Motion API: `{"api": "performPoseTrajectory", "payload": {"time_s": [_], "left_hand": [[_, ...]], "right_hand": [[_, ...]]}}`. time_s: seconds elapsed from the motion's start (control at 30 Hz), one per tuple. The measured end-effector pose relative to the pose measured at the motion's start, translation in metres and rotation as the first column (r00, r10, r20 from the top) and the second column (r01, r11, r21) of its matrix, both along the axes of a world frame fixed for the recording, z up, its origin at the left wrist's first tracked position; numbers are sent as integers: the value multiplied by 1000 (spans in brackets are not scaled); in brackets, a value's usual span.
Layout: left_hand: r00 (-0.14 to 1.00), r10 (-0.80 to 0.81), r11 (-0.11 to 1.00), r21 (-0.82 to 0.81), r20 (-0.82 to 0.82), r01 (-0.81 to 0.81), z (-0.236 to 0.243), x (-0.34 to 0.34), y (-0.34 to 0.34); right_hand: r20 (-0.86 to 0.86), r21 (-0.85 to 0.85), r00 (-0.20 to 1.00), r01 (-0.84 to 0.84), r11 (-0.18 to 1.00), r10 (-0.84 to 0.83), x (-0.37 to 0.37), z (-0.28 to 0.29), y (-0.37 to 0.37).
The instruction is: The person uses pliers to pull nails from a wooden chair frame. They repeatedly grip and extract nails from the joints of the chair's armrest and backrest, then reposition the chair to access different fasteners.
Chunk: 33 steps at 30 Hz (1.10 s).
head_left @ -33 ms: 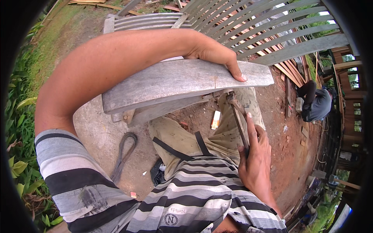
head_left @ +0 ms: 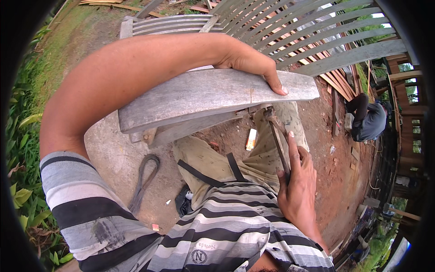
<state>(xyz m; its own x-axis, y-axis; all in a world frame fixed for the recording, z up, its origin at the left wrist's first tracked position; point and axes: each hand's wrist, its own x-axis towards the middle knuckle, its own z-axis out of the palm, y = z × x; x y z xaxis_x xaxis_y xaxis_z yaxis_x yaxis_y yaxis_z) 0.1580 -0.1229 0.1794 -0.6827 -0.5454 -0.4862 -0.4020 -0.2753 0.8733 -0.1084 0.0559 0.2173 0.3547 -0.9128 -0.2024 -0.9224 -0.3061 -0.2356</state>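
A weathered grey wooden bench armrest point(head_left: 204, 93) lies across the view in front of me. My left hand point(head_left: 251, 61) grips its right part, thumb on the top face and fingers hidden beyond the far edge. My right hand point(head_left: 297, 188) holds a rusty pair of what look like pincers point(head_left: 278, 145) by the long handles, index finger stretched along them. Their head meets the underside of the armrest near its right end, where a broken-looking wooden joint shows. Exactly what the jaws touch is too small to tell. A second grey rail point(head_left: 195, 129) runs below the armrest.
The bench's slatted back point(head_left: 308, 31) rises beyond the armrest. Looped dark cord point(head_left: 147, 177) and a small white-orange box point(head_left: 251, 139) lie on the ground. Planks point(head_left: 337, 84) are stacked at the far right, near a crouching person point(head_left: 370, 120). Plants point(head_left: 27, 154) border the left.
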Motion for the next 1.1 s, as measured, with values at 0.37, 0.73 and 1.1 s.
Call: {"api": "performPoseTrajectory", "payload": {"time_s": [0.37, 0.73, 1.1], "left_hand": [[999, 31, 999, -45, 10, -31, 19, 1, 13], [998, 50, 999, 15, 36, -50, 7, -7, 3], [907, 361, 928, 15, 215, -373, 25, 4, 13]], "right_hand": [[106, 287, 994, -8, 958, -24, 6, 22, -1], [479, 863, 676, -244, 443, -560, -65, -24, -13], [930, 229, 356, -756, 613, 92, -204, -95, -71]]}}
